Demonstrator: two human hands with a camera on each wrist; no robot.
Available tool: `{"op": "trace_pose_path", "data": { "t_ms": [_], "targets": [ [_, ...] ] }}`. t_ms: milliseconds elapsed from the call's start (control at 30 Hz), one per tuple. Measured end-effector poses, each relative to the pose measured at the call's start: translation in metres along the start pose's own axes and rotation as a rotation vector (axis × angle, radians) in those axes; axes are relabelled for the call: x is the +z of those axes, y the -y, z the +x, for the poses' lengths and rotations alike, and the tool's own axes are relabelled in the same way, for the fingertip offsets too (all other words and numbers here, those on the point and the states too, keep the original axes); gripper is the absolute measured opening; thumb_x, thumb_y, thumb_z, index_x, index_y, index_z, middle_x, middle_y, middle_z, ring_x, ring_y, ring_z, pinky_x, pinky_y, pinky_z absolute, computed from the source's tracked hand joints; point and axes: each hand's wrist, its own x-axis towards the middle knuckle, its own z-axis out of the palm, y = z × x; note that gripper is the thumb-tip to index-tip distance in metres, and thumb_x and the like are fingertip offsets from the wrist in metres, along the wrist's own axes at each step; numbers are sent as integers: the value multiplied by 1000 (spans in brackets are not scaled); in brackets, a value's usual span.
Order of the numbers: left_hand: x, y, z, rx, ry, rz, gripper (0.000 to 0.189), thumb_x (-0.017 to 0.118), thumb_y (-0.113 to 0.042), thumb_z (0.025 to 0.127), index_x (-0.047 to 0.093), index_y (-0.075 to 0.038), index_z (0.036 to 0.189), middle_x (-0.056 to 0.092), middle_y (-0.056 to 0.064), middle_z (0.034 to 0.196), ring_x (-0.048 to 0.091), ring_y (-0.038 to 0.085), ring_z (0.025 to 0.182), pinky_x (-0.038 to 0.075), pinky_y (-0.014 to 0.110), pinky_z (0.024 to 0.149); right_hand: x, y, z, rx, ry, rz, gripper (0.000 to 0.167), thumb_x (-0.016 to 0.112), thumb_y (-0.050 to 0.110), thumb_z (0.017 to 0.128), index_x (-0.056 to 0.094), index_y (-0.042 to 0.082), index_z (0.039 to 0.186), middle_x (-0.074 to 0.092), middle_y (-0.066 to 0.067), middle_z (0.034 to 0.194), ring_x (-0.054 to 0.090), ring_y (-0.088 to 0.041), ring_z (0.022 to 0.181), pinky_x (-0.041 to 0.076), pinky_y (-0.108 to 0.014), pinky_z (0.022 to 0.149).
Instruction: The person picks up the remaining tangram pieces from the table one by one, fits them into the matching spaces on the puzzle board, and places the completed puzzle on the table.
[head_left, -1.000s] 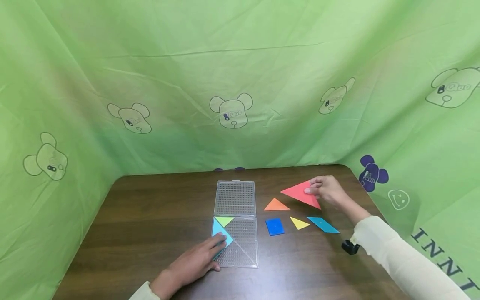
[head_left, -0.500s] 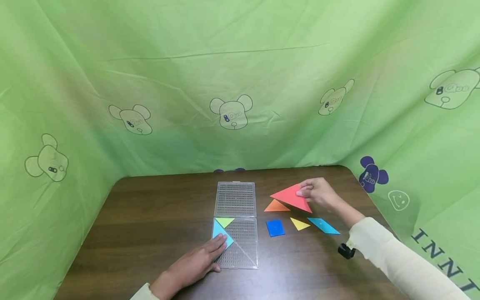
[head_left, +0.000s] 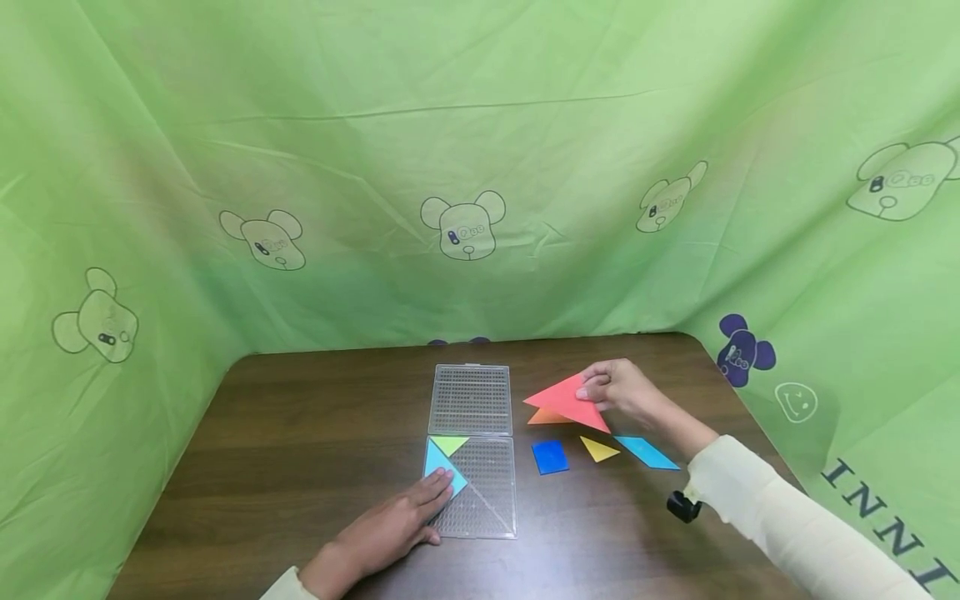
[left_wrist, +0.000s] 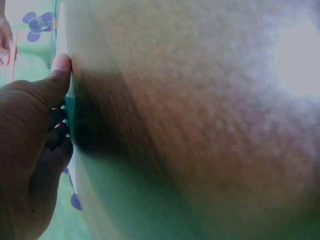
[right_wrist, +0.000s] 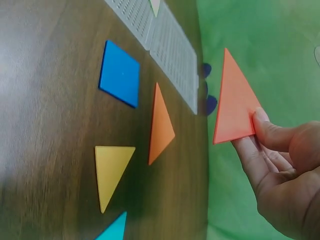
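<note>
My right hand (head_left: 621,388) pinches a large red triangle tangram piece (head_left: 557,400) by one edge and holds it tilted above the table. In the right wrist view, the thumb lies on one face of the red piece and fingers sit behind it. Beneath it, an orange triangle (right_wrist: 161,127) lies on the wood. My left hand (head_left: 392,518) rests its outstretched fingers on a light blue triangle (head_left: 442,467) inside the near half of a clear plastic case (head_left: 491,492). A lime green triangle (head_left: 448,443) lies at that half's far left corner, beside the blue one.
The case's far half (head_left: 470,400) lies unfolded flat behind. Right of the case are a dark blue square (head_left: 551,457), a yellow triangle (head_left: 599,448) and a teal parallelogram (head_left: 647,452). A green printed curtain (head_left: 360,250) encloses the wooden table (head_left: 285,433).
My right hand has moved left and slightly nearer with the red triangle, which now partly covers the orange triangle in the head view. The left hand has stayed in place.
</note>
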Motion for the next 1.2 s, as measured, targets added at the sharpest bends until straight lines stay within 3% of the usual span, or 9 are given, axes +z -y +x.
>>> {"op": "trace_pose_path", "data": {
  "t_ms": [400, 700, 867, 1200],
  "targets": [
    [0, 0, 2, 67, -21, 125, 58, 57, -41, 102, 57, 0, 144, 53, 16, 154, 53, 30, 142, 51, 40, 110, 22, 14, -8, -21, 47, 40, 37, 76, 3, 90, 63, -11, 122, 73, -13, 100, 73, -14, 82, 64, -37, 80],
    [3, 2, 2, 70, -31, 121, 59, 56, -42, 102, 57, -1, 144, 53, 15, 154, 52, 30, 142, 51, 40, 109, 33, 21, -8, -48, 58, 47, 33, 77, 4, 90, 66, -9, 118, 71, -11, 96, 71, -13, 78, 64, -36, 78],
    [2, 2, 2, 74, -36, 125, 58, 55, -42, 103, 57, -1, 144, 54, 15, 153, 53, 29, 142, 52, 40, 109, 41, 24, -7, -18, 44, 35, 30, 78, 6, 89, 68, -6, 115, 69, -8, 94, 70, -14, 76, 63, -32, 73],
    [0, 1, 2, 61, -20, 103, 58, 52, -43, 104, 56, -2, 146, 52, 14, 155, 52, 28, 143, 52, 40, 109, 64, 26, -9, 5, 108, 145, 27, 78, -1, 86, 69, -9, 111, 68, -5, 87, 67, -13, 72, 63, -31, 71]
  ]
}}
